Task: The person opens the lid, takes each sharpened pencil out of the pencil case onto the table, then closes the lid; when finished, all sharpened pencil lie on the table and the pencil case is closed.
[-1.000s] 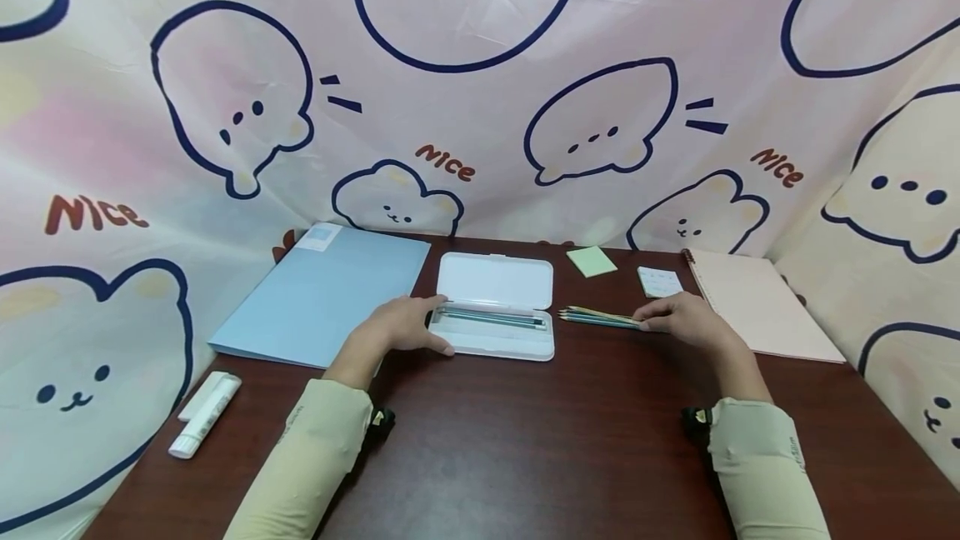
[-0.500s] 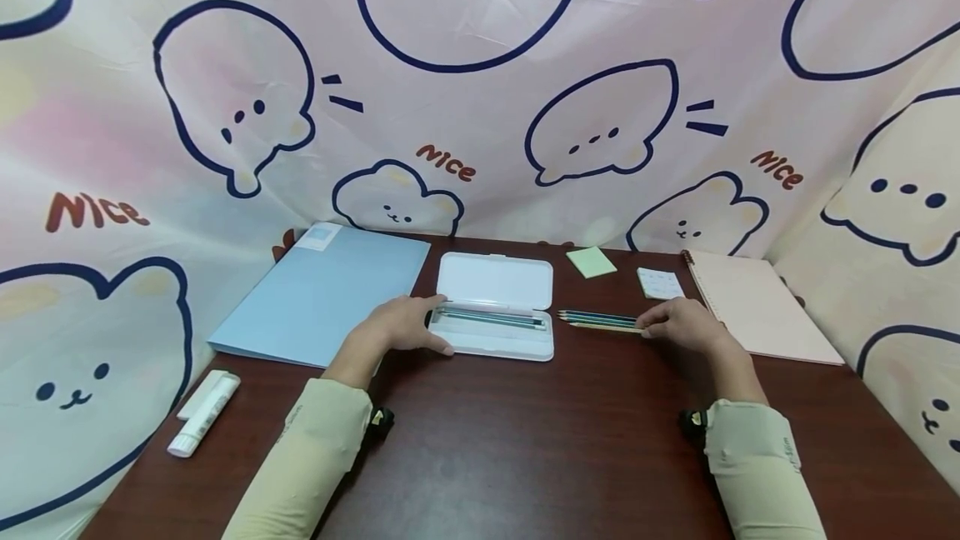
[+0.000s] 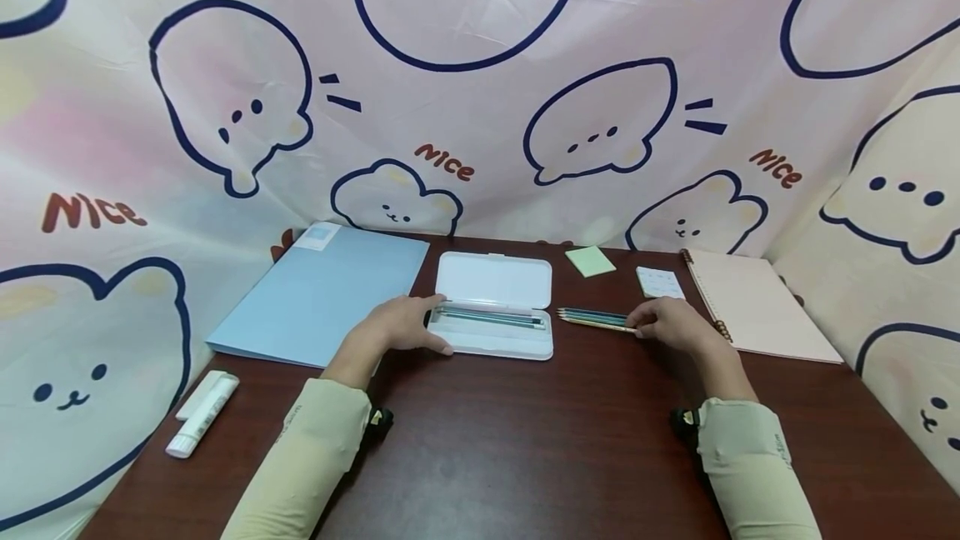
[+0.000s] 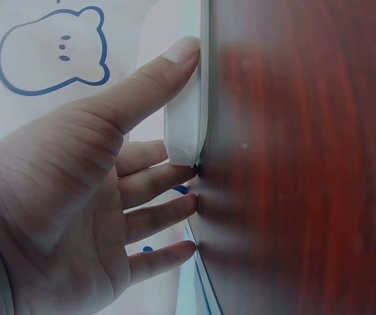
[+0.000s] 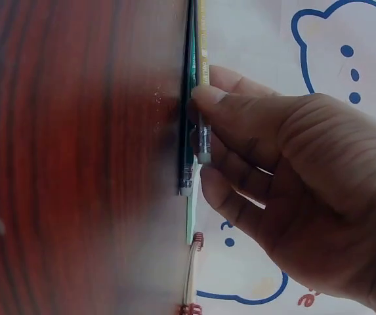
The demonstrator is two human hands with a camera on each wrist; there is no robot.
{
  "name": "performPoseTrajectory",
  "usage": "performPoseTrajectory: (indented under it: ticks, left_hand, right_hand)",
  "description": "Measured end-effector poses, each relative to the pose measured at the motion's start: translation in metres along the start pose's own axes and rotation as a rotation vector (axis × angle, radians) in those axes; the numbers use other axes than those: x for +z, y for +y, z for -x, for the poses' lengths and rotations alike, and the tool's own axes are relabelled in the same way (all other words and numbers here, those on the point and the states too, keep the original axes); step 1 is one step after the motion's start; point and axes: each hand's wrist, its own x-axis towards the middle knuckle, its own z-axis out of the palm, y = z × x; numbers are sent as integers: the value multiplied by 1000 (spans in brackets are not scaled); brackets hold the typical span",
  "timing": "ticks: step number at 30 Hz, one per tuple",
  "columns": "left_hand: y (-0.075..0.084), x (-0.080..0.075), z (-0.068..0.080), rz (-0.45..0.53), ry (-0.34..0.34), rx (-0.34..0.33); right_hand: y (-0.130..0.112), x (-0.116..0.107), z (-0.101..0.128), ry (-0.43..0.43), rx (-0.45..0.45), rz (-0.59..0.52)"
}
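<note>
A white pencil case [image 3: 491, 347] lies open with its lid back and several teal pencils [image 3: 491, 318] inside. At its left end is my left hand [image 3: 401, 323], thumb at the front wall and index finger at the corner in the left wrist view, other fingertips down at the table. To the right of the case, my right hand [image 3: 667, 323] pinches a yellow pencil [image 5: 204, 72] near its eraser end, between thumb and fingers. Dark and green pencils [image 5: 188, 131] lie alongside it close to the tabletop, points toward the case.
A blue folder [image 3: 322, 290] lies behind the left forearm, a white glue-stick-like tube [image 3: 202, 419] at the table's left edge. Green sticky notes [image 3: 590, 261], a small white notepad [image 3: 658, 282] and a pink spiral notebook [image 3: 765, 307] are at the back right.
The yellow pencil has moved from behind the teal ones to their near side. My right hand has shifted slightly left along the pencils. My left hand stays at the case.
</note>
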Motion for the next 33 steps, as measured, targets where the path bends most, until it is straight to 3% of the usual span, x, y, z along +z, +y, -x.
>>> performPoseTrajectory:
  ticks: [14, 24, 28, 33]
  left_hand:
    - [-1, -1, 2, 2, -1, 19]
    - [1, -2, 2, 18, -8, 7]
    - [1, -2, 2, 23, -7, 0]
    - [2, -2, 1, 12, -9, 3]
  right_hand:
    - [-1, -1, -4, 60, 5, 126]
    - [-2, -3, -2, 59, 103, 169]
    - [-8, -3, -4, 95, 48, 118]
    - [-36, 0, -8, 68, -68, -88]
